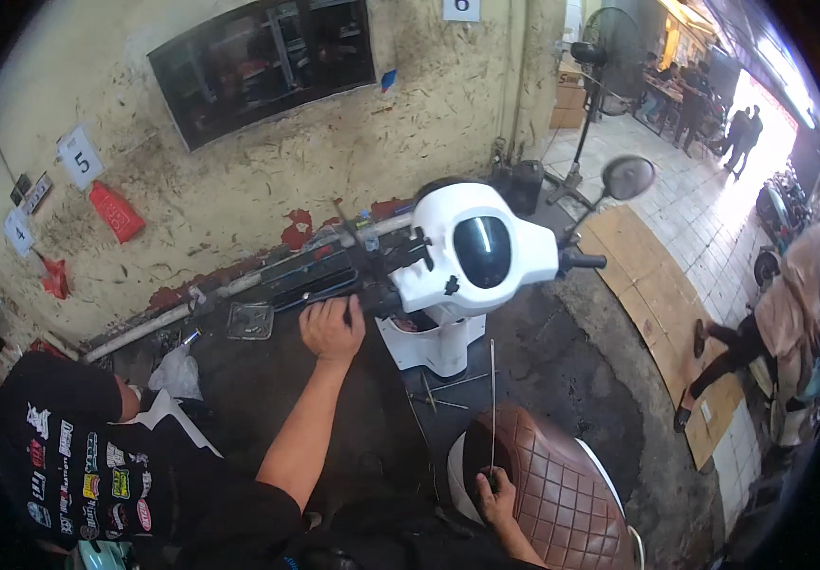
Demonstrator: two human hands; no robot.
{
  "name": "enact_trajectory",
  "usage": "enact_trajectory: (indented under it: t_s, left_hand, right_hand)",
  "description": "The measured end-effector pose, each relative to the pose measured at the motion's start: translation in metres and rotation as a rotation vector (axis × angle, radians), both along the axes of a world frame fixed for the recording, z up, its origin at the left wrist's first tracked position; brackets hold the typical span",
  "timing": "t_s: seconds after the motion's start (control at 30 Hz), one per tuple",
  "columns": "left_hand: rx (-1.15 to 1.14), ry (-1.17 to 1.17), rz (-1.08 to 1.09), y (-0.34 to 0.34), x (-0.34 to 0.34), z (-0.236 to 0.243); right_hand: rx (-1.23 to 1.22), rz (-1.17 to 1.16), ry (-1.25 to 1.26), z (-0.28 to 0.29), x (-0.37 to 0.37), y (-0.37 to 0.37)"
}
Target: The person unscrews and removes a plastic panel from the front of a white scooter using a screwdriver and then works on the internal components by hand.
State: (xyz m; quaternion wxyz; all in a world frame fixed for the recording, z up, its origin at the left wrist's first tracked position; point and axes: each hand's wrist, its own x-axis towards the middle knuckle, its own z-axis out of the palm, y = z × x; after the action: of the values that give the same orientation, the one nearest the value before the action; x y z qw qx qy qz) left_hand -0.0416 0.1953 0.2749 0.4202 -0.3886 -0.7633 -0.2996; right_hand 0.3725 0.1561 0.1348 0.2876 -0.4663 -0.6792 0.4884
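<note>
A white scooter front with a dark oval instrument panel stands ahead of me. My left hand is at the outer end of its black left handlebar grip, fingers curled over it. Low on the right, my right hand is closed around the dark handle of a long, thin screwdriver. The screwdriver's metal shaft points up and away from me, over the edge of the brown quilted seat. My fingers cover most of the handle.
At my left a co-worker in a black printed shirt bends low. A metal tray lies by the wall. Several thin rods are under the scooter front. A mirror sticks out right. Cardboard covers the floor; another person's leg is there.
</note>
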Motion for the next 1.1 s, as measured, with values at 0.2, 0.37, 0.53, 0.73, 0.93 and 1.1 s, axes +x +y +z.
enact_trajectory:
  t_s: [0.2,0.37,0.53,0.73,0.93,1.1]
  left_hand:
    - [0.063,-0.077,-0.128,0.036,-0.034,0.014]
    - [0.025,-0.065,-0.203,0.051,-0.059,0.016]
    - [-0.002,-0.023,-0.344,0.046,-0.059,0.017]
    - [0.073,0.090,-0.391,0.028,-0.076,0.016]
    - [0.087,0.278,-0.782,0.029,-0.106,-0.006]
    - [0.210,0.308,-0.836,0.040,-0.097,-0.024]
  right_hand:
    - [0.166,0.035,-0.063,0.004,-0.031,-0.012]
    - [0.009,-0.025,-0.008,-0.021,-0.073,-0.016]
    - [0.002,-0.190,0.191,-0.084,-0.129,-0.019]
    - [0.140,-0.113,0.146,-0.187,-0.219,0.010]
    - [0.305,-0.133,0.397,-0.276,-0.292,0.080]
    - [0.323,-0.013,0.678,-0.299,-0.326,0.125]
